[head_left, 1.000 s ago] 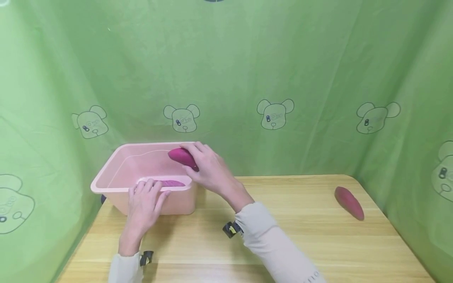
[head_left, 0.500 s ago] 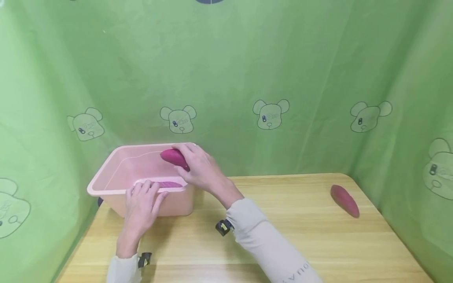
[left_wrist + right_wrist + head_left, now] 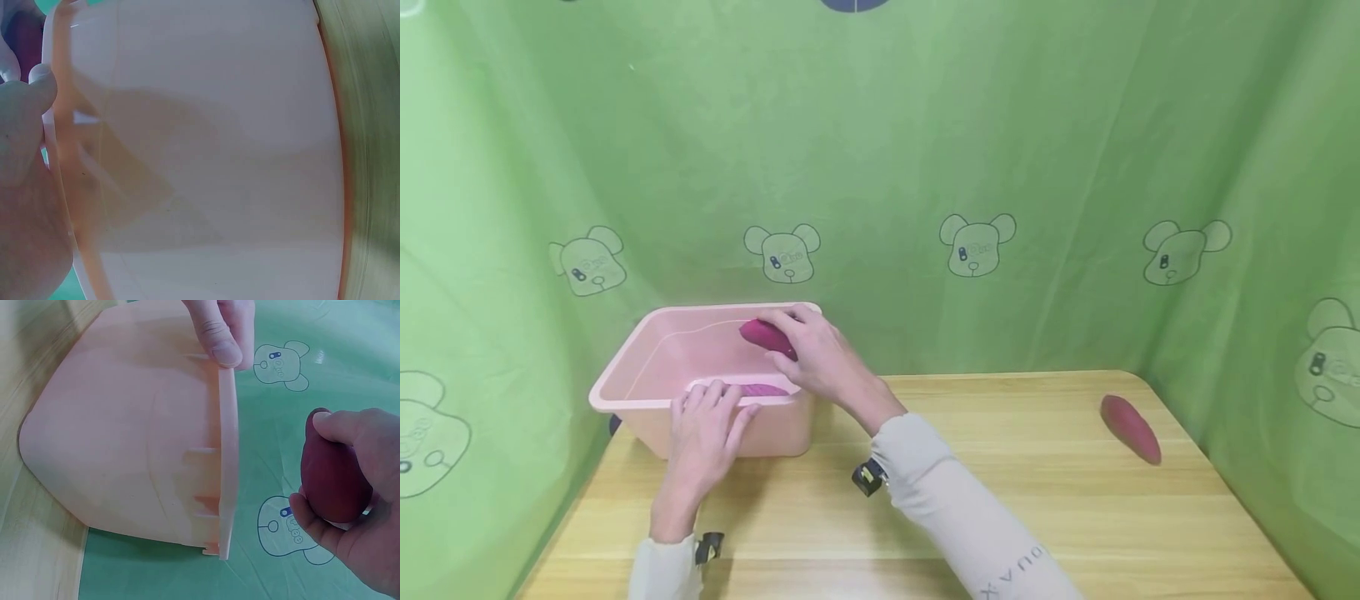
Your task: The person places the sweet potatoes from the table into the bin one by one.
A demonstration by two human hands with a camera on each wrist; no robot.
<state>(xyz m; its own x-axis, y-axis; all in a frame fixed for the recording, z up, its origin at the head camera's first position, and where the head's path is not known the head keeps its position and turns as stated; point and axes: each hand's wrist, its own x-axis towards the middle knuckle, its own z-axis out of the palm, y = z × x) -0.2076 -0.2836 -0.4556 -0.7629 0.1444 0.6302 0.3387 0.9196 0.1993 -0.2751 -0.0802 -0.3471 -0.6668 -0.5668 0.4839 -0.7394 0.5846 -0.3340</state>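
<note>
In the head view my right hand [image 3: 816, 354] holds a dark red sweet potato [image 3: 767, 336] above the inside of a pink plastic bin [image 3: 737, 432]. The right wrist view shows the thumb and fingers curled round the sweet potato [image 3: 334, 478], clear of the rim. My left hand [image 3: 706, 433] grips the bin's near rim, its fingers bent over the edge and the thumb on the near side. Inside the bin, just behind that rim, a purple-pink thing [image 3: 765, 390] shows in part; its kind is hard to tell. The bin's floor is mostly hidden.
Another sweet potato [image 3: 1131, 429] lies on the right part of the wooden table [image 3: 1000, 483]. Green curtain [image 3: 880, 150] with bear-head prints hangs behind and along both sides. Something dark [image 3: 615, 423] peeks out beside the bin's left end.
My right hand has shifted slightly left with the sweet potato, further over the bin. The left hand keeps its grip on the rim.
</note>
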